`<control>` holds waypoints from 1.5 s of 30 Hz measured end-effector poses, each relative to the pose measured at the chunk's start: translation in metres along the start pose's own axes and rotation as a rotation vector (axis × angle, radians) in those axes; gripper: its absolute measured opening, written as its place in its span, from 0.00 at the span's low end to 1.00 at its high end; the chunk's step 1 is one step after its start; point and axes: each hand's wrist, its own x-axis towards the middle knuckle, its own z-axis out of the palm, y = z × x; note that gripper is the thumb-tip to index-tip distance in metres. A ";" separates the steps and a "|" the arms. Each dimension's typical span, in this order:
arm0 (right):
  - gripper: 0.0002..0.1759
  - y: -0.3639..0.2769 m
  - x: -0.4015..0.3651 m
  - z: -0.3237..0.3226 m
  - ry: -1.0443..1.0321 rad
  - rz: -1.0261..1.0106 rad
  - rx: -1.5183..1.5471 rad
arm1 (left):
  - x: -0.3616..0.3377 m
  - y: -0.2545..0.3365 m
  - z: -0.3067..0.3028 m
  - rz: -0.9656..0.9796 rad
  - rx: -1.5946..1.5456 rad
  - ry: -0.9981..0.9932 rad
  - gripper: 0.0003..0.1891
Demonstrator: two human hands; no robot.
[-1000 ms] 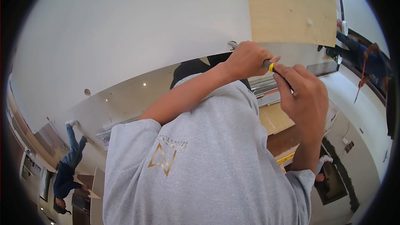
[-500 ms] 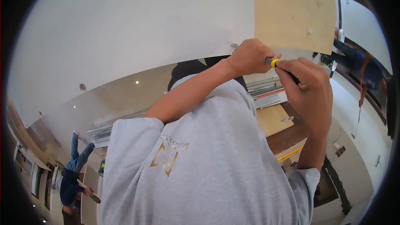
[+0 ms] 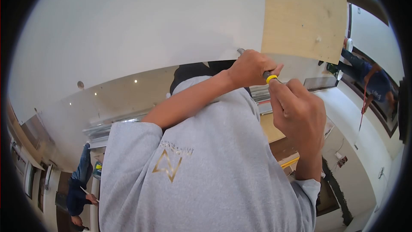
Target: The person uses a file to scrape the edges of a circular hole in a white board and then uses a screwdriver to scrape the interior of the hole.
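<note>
My left hand (image 3: 253,68) is closed near the edge of a large white panel (image 3: 141,21), at its border with a bare wooden board (image 3: 304,17). A curved metal piece (image 3: 240,51) sticks out beyond its knuckles, over the panel. On the other side of this fist shows a dark-handled tool with a yellow band (image 3: 270,78). My right hand (image 3: 300,107) is curled round the tool's handle end, just past the band. Most of the tool is hidden by the two hands, so I cannot tell its kind.
One person (image 3: 77,193) at the left holds a long thin object. Another person (image 3: 373,77) at the far right holds a reddish rod (image 3: 365,96). Metal profiles (image 3: 103,133) lie behind me at the left. A round hole (image 3: 80,85) pierces the panel near its edge.
My right hand has moved left and lower in the view, and the banded handle now slants down more. The left fist has shifted slightly down. Both other people have shifted in the view.
</note>
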 end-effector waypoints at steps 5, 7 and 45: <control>0.08 0.037 0.022 0.004 0.105 0.179 0.333 | 0.025 -0.027 0.012 0.109 -0.016 -0.057 0.22; 0.06 0.034 0.027 -0.009 0.004 0.388 0.411 | 0.034 -0.024 0.009 0.130 -0.016 -0.095 0.20; 0.08 -0.001 0.010 0.021 0.147 0.233 0.285 | 0.010 -0.031 -0.007 0.094 0.064 -0.157 0.19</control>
